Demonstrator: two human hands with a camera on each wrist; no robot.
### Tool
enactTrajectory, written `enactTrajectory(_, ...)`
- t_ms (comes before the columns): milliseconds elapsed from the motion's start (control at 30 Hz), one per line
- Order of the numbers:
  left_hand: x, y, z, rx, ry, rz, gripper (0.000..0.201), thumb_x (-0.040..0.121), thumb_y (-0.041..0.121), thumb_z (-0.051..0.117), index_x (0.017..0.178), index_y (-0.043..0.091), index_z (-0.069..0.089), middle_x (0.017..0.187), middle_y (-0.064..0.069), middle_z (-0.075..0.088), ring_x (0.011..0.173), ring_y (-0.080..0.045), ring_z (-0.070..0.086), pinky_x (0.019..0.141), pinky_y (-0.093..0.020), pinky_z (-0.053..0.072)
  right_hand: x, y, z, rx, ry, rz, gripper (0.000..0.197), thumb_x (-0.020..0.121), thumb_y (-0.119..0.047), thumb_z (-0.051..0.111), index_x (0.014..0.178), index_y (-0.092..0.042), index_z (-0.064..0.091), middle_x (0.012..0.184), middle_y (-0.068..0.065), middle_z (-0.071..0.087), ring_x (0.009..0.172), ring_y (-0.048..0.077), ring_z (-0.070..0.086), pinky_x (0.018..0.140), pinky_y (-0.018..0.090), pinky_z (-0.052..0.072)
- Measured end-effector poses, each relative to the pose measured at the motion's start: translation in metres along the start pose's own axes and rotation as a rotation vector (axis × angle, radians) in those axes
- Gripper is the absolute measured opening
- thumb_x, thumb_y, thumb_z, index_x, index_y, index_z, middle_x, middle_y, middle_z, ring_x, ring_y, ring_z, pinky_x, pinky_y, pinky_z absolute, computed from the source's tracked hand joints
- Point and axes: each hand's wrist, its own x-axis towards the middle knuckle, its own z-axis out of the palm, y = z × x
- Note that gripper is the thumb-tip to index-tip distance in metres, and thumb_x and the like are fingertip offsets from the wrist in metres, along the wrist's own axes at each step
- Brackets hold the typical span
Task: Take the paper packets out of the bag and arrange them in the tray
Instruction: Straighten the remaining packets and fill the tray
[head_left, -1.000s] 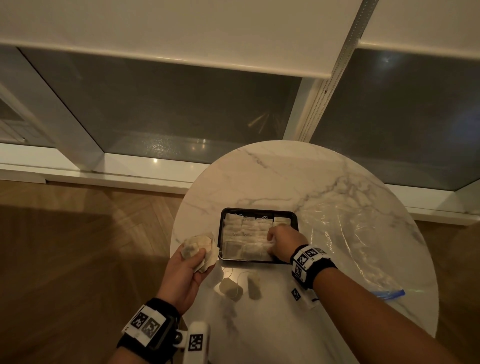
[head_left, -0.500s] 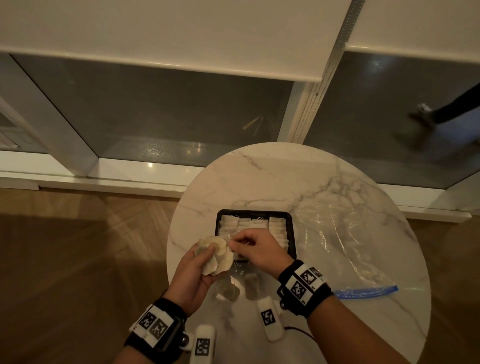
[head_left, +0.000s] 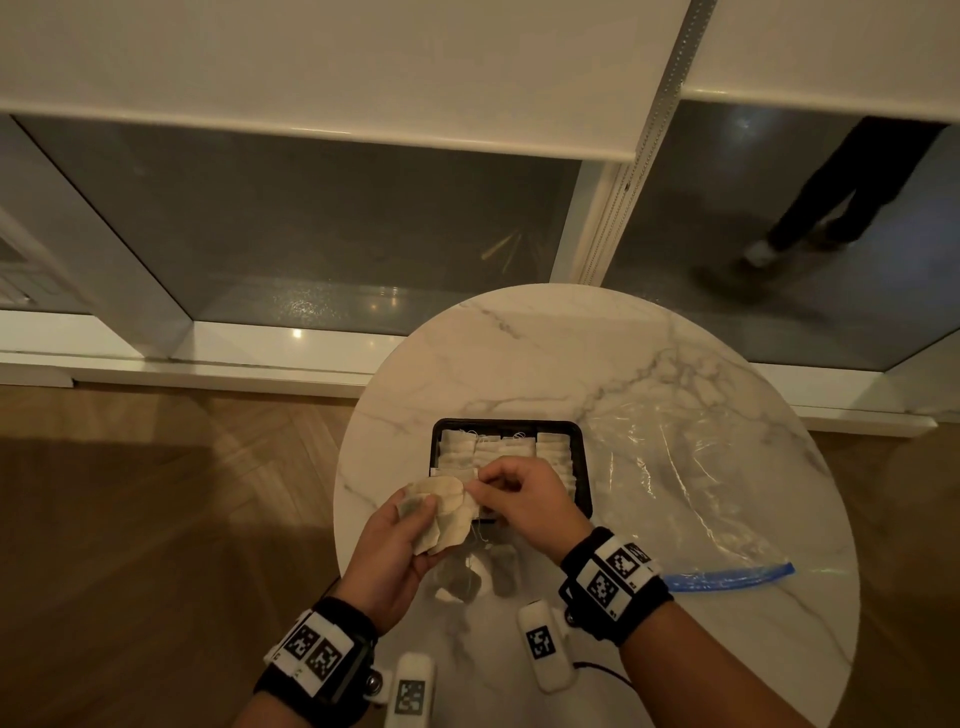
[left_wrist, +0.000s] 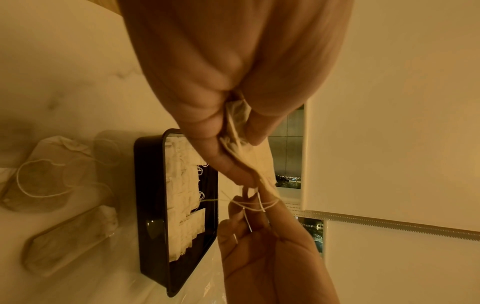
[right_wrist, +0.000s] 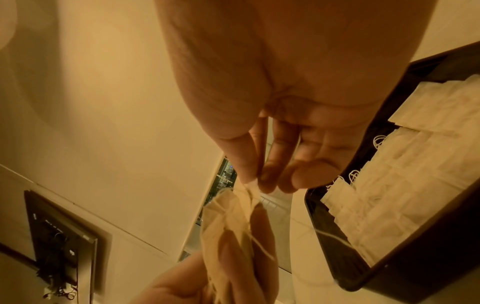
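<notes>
My left hand (head_left: 415, 512) grips a small bunch of tan paper packets (head_left: 441, 514) just in front of the black tray (head_left: 509, 426). My right hand (head_left: 480, 486) pinches the top edge of one packet in that bunch, with thread tangled round its fingers (left_wrist: 249, 205). In the left wrist view the packets (left_wrist: 236, 131) are squeezed between thumb and fingers. The right wrist view shows my fingertips (right_wrist: 253, 183) meeting on the bunch (right_wrist: 228, 222). The tray (right_wrist: 322, 230) holds rows of flat white packets (head_left: 498, 452); its near part is hidden by my hands.
Two loose packets (head_left: 457, 577) (head_left: 504, 569) with threads lie on the round marble table (head_left: 519, 353) near its front edge. A clear plastic bag (head_left: 675, 493) with a blue zip (head_left: 727, 577) lies flat right of the tray. Beyond the window, a person's legs (head_left: 831, 197) pass.
My right hand left the packets in the tray and came back to the bunch, where it now pinches one. My left hand lifted the bunch up and right, toward the tray.
</notes>
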Motion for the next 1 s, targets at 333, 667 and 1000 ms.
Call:
enactTrajectory(333, 0.003, 0.002, -0.003, -0.021, 0.069, 0.017, 0.02, 0.102, 0.007, 0.049, 0.111, 0.014, 0.065, 0.102, -0.01, 0.077, 0.093, -0.023, 0.073, 0.087, -0.041, 0.056, 0.004, -0.009, -0.019, 0.139, 0.11, 0.108, 0.004, 0.09, -0.014, 0.07, 0.092, -0.01, 0.068, 0.091, 0.013, 0.073, 0.075, 0.021, 0.069, 0.076, 0.048, 0.062)
enactTrajectory(667, 0.009, 0.001, -0.011, -0.05, 0.109, -0.008, 0.021, 0.102, 0.007, 0.049, 0.117, 0.012, 0.063, 0.114, -0.016, 0.072, 0.097, -0.025, 0.071, 0.067, -0.031, 0.061, 0.007, -0.016, -0.041, 0.154, 0.165, 0.157, 0.012, 0.087, 0.005, 0.06, 0.092, -0.005, 0.064, 0.083, 0.013, 0.065, 0.067, 0.018, 0.063, 0.064, 0.038, 0.06)
enactTrajectory(1000, 0.011, 0.002, -0.011, -0.093, 0.129, 0.003, 0.021, 0.102, 0.005, 0.049, 0.117, 0.009, 0.063, 0.114, -0.017, 0.071, 0.095, -0.025, 0.072, 0.064, -0.029, 0.061, 0.014, -0.017, -0.047, -0.022, 0.121, 0.086, 0.027, 0.099, -0.006, 0.049, 0.107, -0.019, 0.071, 0.112, -0.013, 0.057, 0.092, 0.012, 0.062, 0.065, 0.028, 0.06)
